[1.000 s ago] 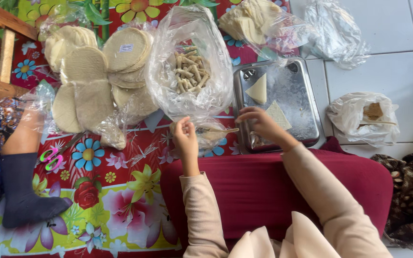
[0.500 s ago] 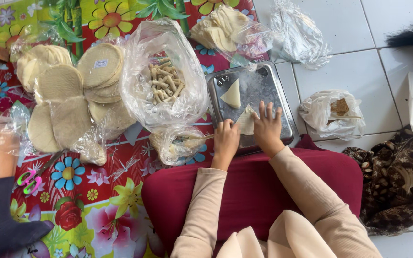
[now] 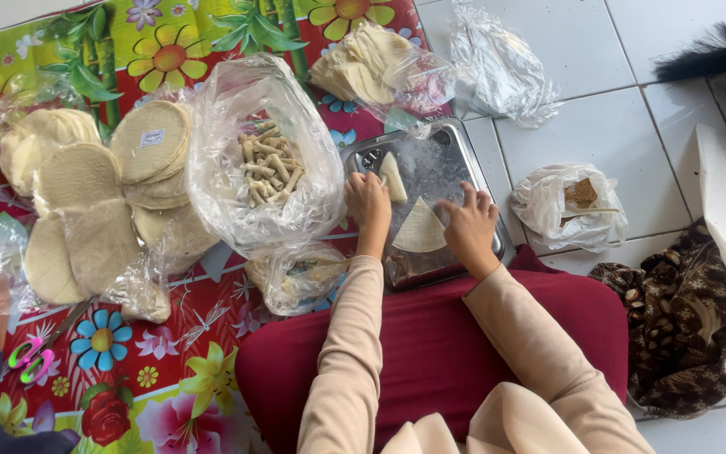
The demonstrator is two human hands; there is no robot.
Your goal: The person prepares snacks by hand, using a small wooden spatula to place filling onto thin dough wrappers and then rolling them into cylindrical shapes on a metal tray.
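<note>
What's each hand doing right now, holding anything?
Left hand: touching a small wrapper piece on the metal tray, grip unclear.
Right hand: open, fingers on the triangular wrapper.

Both hands over metal tray (image 3: 481, 172): left hand (image 3: 368, 202) beside small wrapper piece (image 3: 392, 176), right hand (image 3: 469, 225) touching wedge-shaped wrapper (image 3: 419, 229). Clear bag of rolled sticks (image 3: 266, 168) left of tray, round wrapper stacks (image 3: 86, 202) further left on floral mat (image 3: 128, 370).
</note>
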